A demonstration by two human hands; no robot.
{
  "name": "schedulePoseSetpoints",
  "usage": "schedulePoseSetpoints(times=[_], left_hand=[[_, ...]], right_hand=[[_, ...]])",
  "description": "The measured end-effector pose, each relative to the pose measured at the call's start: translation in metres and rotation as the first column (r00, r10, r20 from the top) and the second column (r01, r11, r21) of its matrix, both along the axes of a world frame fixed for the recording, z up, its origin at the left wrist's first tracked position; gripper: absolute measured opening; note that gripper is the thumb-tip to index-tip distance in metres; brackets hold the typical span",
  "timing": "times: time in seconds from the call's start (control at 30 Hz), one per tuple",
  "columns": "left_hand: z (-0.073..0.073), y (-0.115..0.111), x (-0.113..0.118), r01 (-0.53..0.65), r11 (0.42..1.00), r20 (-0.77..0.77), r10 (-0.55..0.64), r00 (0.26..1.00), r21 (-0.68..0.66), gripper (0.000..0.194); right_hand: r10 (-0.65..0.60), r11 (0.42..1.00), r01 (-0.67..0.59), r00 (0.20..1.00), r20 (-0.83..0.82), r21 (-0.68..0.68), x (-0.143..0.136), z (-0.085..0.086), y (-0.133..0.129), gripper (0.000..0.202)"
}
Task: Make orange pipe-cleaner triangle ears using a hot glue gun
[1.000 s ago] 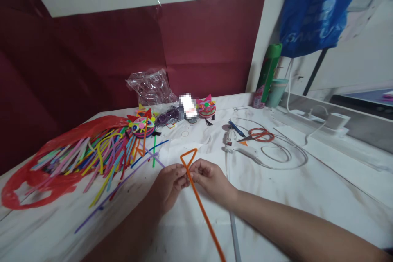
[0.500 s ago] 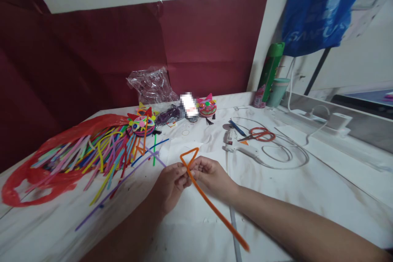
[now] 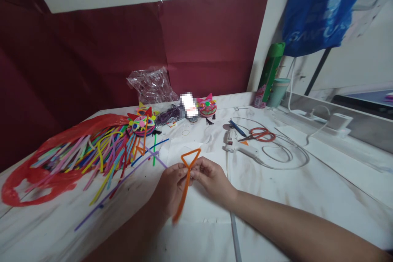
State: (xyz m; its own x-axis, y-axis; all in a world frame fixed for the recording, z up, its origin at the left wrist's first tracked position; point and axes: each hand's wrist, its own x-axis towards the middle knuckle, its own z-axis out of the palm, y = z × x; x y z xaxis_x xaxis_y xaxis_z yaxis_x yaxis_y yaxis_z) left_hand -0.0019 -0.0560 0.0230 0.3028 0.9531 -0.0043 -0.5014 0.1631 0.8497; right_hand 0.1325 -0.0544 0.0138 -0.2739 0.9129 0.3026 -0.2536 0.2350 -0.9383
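Observation:
An orange pipe cleaner [image 3: 186,188] is bent into a triangular loop at its top, with a long tail hanging below the crossing. My left hand [image 3: 172,184] pinches it at the crossing from the left. From the other side, the fingertips of my right hand [image 3: 211,176] close on the same spot. The tail's lower end is slightly blurred and points down toward me. Beneath both hands lies a white sheet of paper [image 3: 211,208] on the marble-patterned table.
Left, many coloured pipe cleaners [image 3: 101,147] lie on a red plastic bag [image 3: 15,196]. Behind are two decorated cat-face crafts, one blue-eyed [image 3: 141,125], one pink [image 3: 208,107]. Right lie a glue gun [image 3: 242,147], orange-handled scissors [image 3: 260,134], a blue cutter [image 3: 237,127] and a looped cable.
The pipe cleaner's long tail has swung from the lower right to straight down, slightly left. The triangular loop has turned a little. Both hands stay at the crossing.

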Motion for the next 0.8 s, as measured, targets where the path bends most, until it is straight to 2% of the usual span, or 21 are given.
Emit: schedulePoseSetpoints(times=[0.17, 0.3, 0.4, 0.57, 0.67, 0.8], left_hand=[[0.001, -0.001, 0.002, -0.036, 0.998, 0.021, 0.037, 0.999, -0.055, 0.011], [0.001, -0.002, 0.002, -0.051, 0.998, 0.011, 0.052, 0.999, -0.043, 0.011], [-0.001, -0.002, 0.003, -0.092, 0.996, -0.044, 0.093, 0.995, 0.012, 0.009], [-0.002, -0.002, 0.003, -0.22, 0.966, -0.223, 0.246, 0.943, 0.137, 0.009], [0.003, -0.004, 0.001, -0.199, 0.957, -0.309, 0.258, 0.915, 0.209, 0.004], [0.01, -0.008, -0.002, -0.114, 0.937, -0.434, 0.259, 0.863, 0.332, 0.006]], right_hand=[[-0.086, 0.994, 0.082, 0.995, 0.058, 0.068, -0.001, -0.002, 0.0, 0.017], [-0.06, 0.998, 0.059, 0.998, 0.017, 0.032, -0.002, -0.001, 0.001, 0.019], [0.007, 0.999, -0.01, 0.997, -0.074, -0.032, -0.004, -0.001, 0.002, 0.023], [0.073, 0.988, -0.099, 0.978, -0.195, -0.122, -0.005, 0.003, 0.0, 0.026], [0.06, 0.98, -0.101, 0.971, -0.233, -0.169, -0.006, 0.007, -0.003, 0.024], [0.054, 0.953, -0.135, 0.957, -0.287, -0.27, -0.005, 0.011, -0.007, 0.02]])
